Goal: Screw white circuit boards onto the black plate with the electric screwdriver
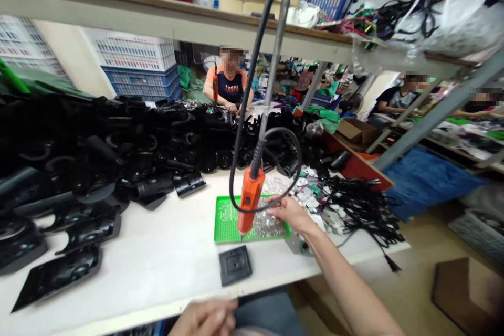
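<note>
My right hand [289, 212] reaches over the right part of a green perforated tray [226, 220], its fingers drawn together above a pile of small metal screws [270, 226]. Whatever they pinch is too small to make out. An orange electric screwdriver [251, 197] hangs bit down over the tray on a looped black cable. Just in front of the tray, a square black plastic fixture [235, 265] lies on the white table. Low at the front edge is my left hand [207, 317], slightly blurred, its fingers curled; anything inside them is hidden.
Black plastic housings [137, 142] are heaped across the table's left and back. Black power cords [366, 210] and white wired parts [309, 194] lie to the right. Overhead runs a loaded shelf [189, 26] with a metal post. A person [230, 84] works opposite.
</note>
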`<state>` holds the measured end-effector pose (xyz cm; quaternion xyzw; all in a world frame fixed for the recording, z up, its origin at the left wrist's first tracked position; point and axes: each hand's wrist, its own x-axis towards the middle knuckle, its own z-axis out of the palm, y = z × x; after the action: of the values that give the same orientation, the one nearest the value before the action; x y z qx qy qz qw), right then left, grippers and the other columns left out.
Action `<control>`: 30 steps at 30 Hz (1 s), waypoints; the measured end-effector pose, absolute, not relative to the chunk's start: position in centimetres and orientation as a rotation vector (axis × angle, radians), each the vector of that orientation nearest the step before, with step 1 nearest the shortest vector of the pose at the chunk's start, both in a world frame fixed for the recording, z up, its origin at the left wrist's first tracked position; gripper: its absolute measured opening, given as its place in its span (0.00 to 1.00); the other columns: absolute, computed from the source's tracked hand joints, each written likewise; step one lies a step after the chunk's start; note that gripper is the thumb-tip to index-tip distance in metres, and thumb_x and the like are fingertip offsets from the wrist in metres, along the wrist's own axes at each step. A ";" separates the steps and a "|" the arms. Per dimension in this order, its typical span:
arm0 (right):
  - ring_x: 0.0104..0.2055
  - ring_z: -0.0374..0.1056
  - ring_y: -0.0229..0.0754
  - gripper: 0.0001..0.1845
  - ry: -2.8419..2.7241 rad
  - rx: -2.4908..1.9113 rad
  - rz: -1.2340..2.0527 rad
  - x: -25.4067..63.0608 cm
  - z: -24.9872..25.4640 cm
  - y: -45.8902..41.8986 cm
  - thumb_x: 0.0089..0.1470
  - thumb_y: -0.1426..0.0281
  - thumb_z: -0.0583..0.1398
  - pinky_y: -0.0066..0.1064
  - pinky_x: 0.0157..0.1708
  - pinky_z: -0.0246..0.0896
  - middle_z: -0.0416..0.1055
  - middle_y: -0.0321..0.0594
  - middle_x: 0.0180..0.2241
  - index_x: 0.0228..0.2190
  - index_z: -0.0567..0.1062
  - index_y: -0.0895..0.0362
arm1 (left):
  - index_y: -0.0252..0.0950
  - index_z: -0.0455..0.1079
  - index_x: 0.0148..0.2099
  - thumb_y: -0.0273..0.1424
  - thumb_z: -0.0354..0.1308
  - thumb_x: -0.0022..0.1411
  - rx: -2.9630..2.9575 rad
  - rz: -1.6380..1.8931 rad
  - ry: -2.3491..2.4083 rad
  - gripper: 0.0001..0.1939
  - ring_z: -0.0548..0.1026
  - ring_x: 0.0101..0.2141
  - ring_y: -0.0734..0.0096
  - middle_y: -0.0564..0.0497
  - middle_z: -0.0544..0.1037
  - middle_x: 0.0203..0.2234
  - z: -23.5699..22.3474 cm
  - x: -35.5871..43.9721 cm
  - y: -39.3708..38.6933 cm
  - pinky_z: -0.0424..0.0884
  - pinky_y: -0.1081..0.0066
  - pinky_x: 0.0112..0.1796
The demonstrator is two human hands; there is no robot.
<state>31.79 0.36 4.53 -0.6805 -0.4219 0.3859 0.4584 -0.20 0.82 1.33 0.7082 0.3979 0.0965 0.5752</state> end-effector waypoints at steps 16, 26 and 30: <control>0.40 0.70 0.45 0.15 -2.046 -1.310 -0.270 19.3 1.5 -10.6 0.57 0.73 0.59 0.35 0.36 0.68 0.78 0.47 0.39 0.46 0.76 0.58 | 0.34 0.67 0.57 0.52 0.64 0.52 0.646 0.535 0.826 0.37 0.77 0.42 0.62 0.41 0.78 0.45 1.2 3.3 -4.8 0.70 0.66 0.44; 0.39 0.70 0.43 0.15 -2.092 -1.354 -0.335 22.3 -1.7 -7.0 0.59 0.78 0.55 0.34 0.35 0.63 0.79 0.43 0.40 0.45 0.76 0.57 | 0.38 0.61 0.62 0.44 0.55 0.62 1.895 0.589 1.192 0.29 0.68 0.54 0.56 0.42 0.71 0.54 0.2 2.1 -0.4 0.63 0.54 0.54; 0.42 0.70 0.45 0.12 -2.133 -1.445 -0.275 22.0 -3.2 -5.9 0.60 0.75 0.56 0.37 0.39 0.61 0.79 0.43 0.42 0.42 0.77 0.57 | 0.37 0.61 0.62 0.40 0.59 0.61 2.262 0.395 1.034 0.29 0.66 0.57 0.54 0.41 0.68 0.57 -1.7 2.7 2.0 0.62 0.54 0.56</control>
<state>22.00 -5.95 -3.24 -0.5366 -0.7922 -0.1020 0.2720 2.67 1.98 -1.70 0.8550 0.3908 0.1493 0.3067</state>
